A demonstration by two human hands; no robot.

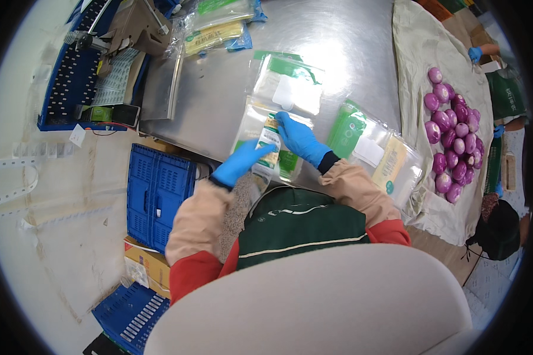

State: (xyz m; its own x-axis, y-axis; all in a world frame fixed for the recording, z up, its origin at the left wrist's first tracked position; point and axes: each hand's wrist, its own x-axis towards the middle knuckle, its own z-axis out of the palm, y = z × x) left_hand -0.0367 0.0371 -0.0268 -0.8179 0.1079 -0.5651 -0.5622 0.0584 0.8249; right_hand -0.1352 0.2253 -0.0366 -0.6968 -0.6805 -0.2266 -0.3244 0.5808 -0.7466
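Both my hands wear blue gloves and work at a clear plastic bag [251, 125] with green print, near the table's front edge. My left hand [241, 163] grips the bag's lower left part, its fingertips reaching a printed label [269, 138] in yellow, white and green. From the right, my right hand [302, 139] has bent fingers closed at the upper end of the label and bag. Whether the label is stuck down is hard to tell. Just beyond lies another clear and green bag stack [293, 83]. More flat bags [367, 151] lie to the right of my right hand.
Purple onions [453, 130] lie on a pale cloth [416, 53] at right, with other people's gloved hands beyond. Packed bags [216, 35] lie at the metal table's [349, 35] far left. A blue crate [160, 198] stands left of me, above a cardboard box [151, 264].
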